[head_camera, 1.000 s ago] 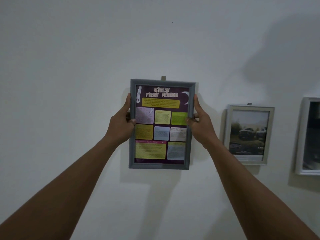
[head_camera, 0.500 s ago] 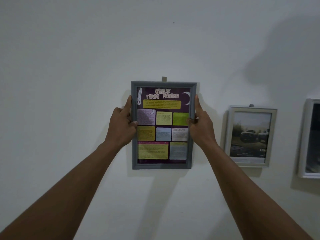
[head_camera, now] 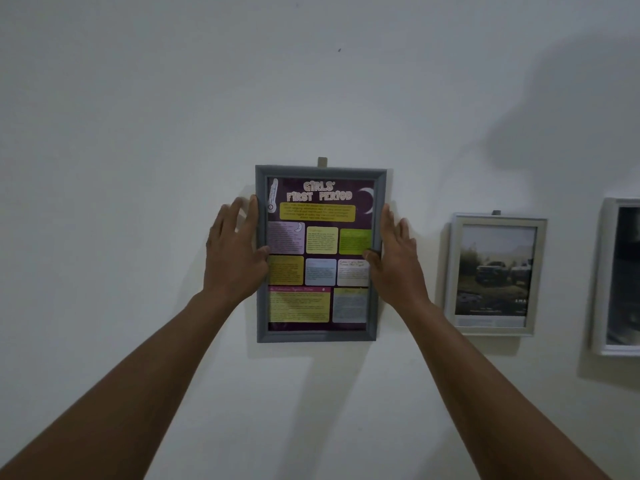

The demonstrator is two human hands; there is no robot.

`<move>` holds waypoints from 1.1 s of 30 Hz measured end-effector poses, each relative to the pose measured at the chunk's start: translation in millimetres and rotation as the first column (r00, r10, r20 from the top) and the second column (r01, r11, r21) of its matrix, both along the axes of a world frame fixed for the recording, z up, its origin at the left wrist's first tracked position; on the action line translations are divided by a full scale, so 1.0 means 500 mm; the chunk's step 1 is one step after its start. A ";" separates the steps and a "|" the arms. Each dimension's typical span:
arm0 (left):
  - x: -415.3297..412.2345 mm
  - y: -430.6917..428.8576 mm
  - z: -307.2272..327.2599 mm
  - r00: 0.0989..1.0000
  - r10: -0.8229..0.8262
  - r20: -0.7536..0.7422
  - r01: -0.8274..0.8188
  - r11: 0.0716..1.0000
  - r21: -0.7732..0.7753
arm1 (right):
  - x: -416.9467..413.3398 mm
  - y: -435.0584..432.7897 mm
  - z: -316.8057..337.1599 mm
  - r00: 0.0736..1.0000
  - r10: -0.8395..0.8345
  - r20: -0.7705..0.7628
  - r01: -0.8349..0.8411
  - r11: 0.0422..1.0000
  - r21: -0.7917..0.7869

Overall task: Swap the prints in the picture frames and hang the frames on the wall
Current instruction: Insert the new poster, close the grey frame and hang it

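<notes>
Loosened now, left hand (head_camera: 235, 261) and right hand (head_camera: 398, 268) fingers (head_camera: 251, 220) are straightened flanking the frame (head_camera: 317, 336), judged light, stiff, best regripped at its sides.

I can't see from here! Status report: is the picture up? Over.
Hands open: left hand and right hand touch frame sides. Frame upright against wall. Nothing blocking.

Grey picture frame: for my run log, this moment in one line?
grey-framed purple poster, upright on white wall | left hand: flat, at left edge | right hand: flat, at right edge
</notes>
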State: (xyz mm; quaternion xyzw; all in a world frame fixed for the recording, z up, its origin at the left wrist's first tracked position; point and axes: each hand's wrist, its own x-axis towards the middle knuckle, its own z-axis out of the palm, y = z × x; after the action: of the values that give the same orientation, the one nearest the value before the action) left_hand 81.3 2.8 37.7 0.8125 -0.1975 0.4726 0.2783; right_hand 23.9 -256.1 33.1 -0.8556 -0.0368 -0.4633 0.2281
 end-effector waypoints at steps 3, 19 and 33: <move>-0.002 0.003 0.004 1.000 0.016 0.003 -0.016 1.000 0.005 | 0.001 0.004 -0.002 1.000 0.009 0.007 -0.009 1.000 0.018; 0.002 0.006 0.001 0.999 0.030 0.032 -0.032 0.999 0.034 | -0.003 -0.007 -0.007 1.000 0.011 -0.010 -0.011 1.000 -0.005; -0.003 0.001 -0.009 0.990 0.128 0.053 -0.130 0.990 0.048 | 0.010 -0.006 -0.028 0.999 -0.020 0.030 0.020 1.000 0.013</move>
State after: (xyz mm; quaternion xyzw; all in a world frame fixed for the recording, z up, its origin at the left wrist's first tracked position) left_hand 79.6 3.5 33.4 0.8185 -0.1634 0.5045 0.2211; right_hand 28.8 -258.9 18.8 -0.8474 -0.0287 -0.4786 0.2281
